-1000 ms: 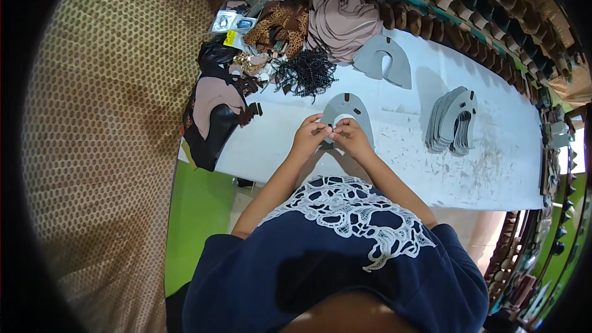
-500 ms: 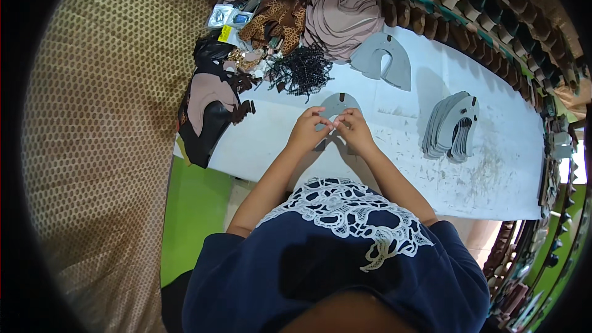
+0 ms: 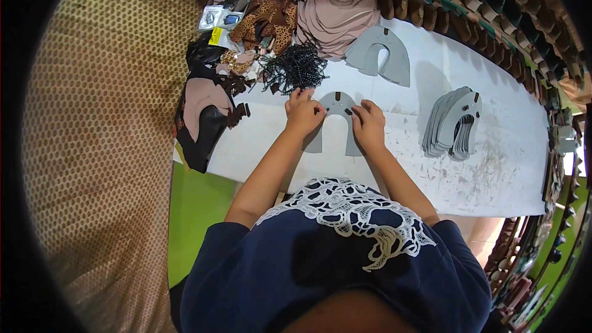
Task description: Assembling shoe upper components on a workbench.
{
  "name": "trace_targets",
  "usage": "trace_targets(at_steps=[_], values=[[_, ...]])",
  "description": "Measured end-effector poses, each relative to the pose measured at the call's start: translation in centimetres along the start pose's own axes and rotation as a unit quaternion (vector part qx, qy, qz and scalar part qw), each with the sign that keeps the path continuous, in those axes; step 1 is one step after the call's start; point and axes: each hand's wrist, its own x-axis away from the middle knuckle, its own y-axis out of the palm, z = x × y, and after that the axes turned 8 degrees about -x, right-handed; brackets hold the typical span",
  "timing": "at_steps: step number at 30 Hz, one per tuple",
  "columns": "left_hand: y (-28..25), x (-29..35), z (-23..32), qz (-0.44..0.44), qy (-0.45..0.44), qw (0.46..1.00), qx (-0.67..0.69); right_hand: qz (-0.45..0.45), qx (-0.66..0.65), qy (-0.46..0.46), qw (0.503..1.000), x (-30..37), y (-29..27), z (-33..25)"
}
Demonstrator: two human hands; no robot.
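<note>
Hands now parted: the left hand and right hand flank the flat, grey, arch-shaped sheet near the white tabletop's front edge, fingers narrowly curled (any grip cannot be told), its opening exposed.

The person wears a dark navy-blue cloth top with a plain short left sleeve and matching right sleeve. White openwork lace trim loops across its far part, trailing nearer into a curled tip. Both forearms are bare.
</note>
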Motion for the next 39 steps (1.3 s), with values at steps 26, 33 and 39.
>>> trace_targets(at_steps=[26,33,39], values=[[-0.3,2.5,1.5,0.15,0.122,0.972,-0.134,-0.053,0.042,0.053,0.996,-3.0,1.4,-0.1],[-0.2,3.4,1.2,0.127,0.13,0.973,-0.14,-0.12,0.078,0.0,0.99,-5.1,2.0,0.1],[-0.5,3.2,1.8,0.107,0.111,0.977,-0.146,-0.205,-0.046,0.168,0.963,-6.5,3.1,0.3]])
